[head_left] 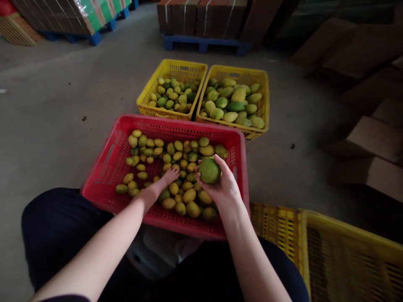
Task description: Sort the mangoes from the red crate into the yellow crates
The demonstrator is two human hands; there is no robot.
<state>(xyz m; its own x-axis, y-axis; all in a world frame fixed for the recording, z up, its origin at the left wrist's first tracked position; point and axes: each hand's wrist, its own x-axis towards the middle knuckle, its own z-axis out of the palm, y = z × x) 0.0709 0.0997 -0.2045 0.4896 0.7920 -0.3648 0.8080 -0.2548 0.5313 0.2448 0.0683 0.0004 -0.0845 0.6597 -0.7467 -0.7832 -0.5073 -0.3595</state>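
Both hands (170,175) (225,184) (apart) within crate rim (176,122).

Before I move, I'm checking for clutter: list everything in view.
Red crate: one, red, in front
Small fruit: many, yellow to green, inside it
Large fruit: one, green, held above these
Far crates: two, yellow, beyond the red crate
Far fruit: many, green and yellow, inside those
Near crates: at least one, yellow, lower right
Pallets: at least two, blue, at back
Pallet loads: count unclear, mostly brown, on pallets
Cartons: several, brown, right side
Layered stack: one, tan, top left
Floor: one, grey, underneath
Trousers: one pair, dark, bottom
Left hand: one, bare, inside the red crate
Right hand: one, bare, holding the large fruit
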